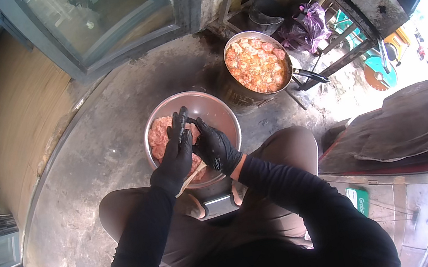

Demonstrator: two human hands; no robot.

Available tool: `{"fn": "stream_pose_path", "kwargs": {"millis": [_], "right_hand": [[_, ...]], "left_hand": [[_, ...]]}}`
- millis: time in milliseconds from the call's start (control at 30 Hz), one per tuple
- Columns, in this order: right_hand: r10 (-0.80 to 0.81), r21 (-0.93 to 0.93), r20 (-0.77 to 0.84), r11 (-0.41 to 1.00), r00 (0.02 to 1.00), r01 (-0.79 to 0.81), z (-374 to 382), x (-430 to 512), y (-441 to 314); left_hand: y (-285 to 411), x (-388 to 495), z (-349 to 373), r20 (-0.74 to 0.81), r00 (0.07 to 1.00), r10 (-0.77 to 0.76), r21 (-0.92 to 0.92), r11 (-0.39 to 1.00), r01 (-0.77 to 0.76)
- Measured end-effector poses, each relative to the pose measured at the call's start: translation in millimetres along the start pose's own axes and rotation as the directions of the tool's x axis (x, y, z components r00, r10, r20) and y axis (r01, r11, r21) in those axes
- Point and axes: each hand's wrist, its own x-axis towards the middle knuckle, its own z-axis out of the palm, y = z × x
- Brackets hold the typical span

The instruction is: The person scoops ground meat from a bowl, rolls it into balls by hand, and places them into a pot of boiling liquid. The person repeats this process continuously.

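My left hand (177, 146) and my right hand (216, 146), both in black gloves, come together over a metal bowl (219, 111). The left fingers are stretched out, while those of the right are bent toward the left palm. Whether a piece of meat lies between the palms is hidden. Raw minced meat (160, 136) is heaped in the bowl's left part, under and beside the left hand. A wooden utensil's handle (191, 178) leans over the near rim, below the hands. The bowl sits on the floor in front of my knees.
A black-handled pan (310, 74) full of meatballs (255, 65) in bubbling liquid stands on a dark cylindrical base. Behind it are a purple plastic bag (312, 25) and a dark bucket (264, 14). A cloth-covered cart (403, 123) is at right, a glass door (106, 24) at upper left.
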Motion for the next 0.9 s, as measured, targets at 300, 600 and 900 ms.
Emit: {"fn": "stream_pose_path", "kwargs": {"millis": [300,600,900], "right_hand": [[0.243,0.341,0.075,0.905,0.967,-0.254,50,-21,-45],[-0.391,-0.935,0.318,0.024,0.864,0.355,-99,42,-227],[-0.520,-0.878,-0.263,-0.220,0.813,-0.425,-239,66,-308]], "left_hand": [[10,6,-17,-0.017,0.986,-0.168,-0.490,0.861,0.139],[26,9,-32,-0.053,0.892,-0.450,-0.612,0.720,0.327],[7,11,-25,0.016,0.854,-0.520,-0.592,0.684,0.427]]}}
